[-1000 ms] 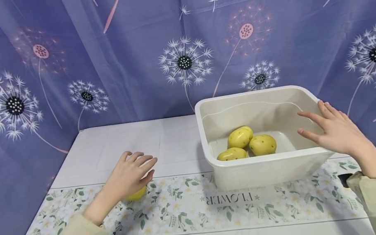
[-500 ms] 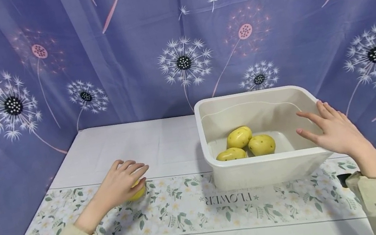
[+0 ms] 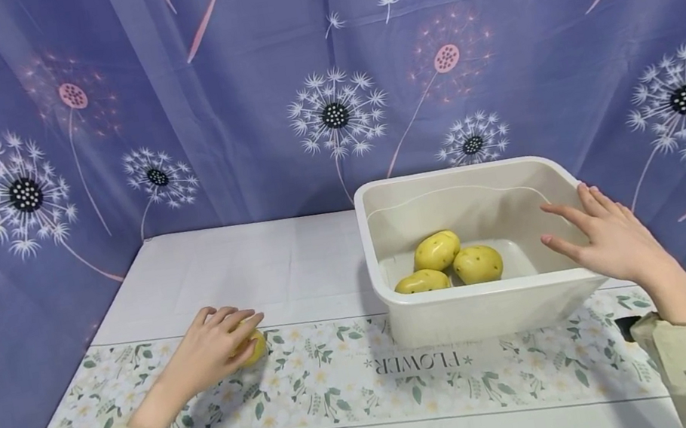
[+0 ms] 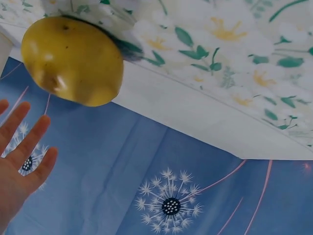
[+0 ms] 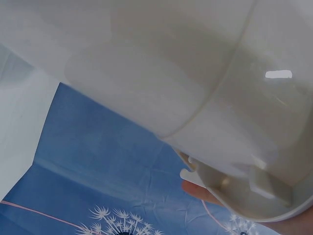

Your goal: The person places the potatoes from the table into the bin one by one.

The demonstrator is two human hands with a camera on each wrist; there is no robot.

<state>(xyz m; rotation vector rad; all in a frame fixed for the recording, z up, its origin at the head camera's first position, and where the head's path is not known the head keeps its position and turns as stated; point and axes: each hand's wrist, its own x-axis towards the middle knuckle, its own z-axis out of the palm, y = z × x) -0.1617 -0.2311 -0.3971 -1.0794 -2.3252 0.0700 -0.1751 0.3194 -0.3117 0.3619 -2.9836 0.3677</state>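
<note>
A yellow potato (image 3: 258,346) lies on the floral band of the table cover, partly hidden behind my left hand (image 3: 215,347). That hand hovers over it with fingers spread. In the left wrist view a gap shows between the fingers (image 4: 36,137) and the potato (image 4: 73,61). My right hand (image 3: 617,242) rests at the right rim of a white plastic bin (image 3: 491,310), its fingers spread and fairly straight. The right wrist view shows the bin's wall (image 5: 161,73) from close up, with part of a finger (image 5: 200,192) by the rim. Several yellow potatoes (image 3: 478,264) sit inside the bin.
The white table cover (image 3: 255,260) carries a floral band with the printed word FLOWER in front of the bin. A blue curtain (image 3: 242,109) with dandelion prints hangs behind the table and along both sides.
My left hand has moved left and slightly towards me, so more of the potato beneath it shows. The right hand, the bin and the potatoes in it stay in place.
</note>
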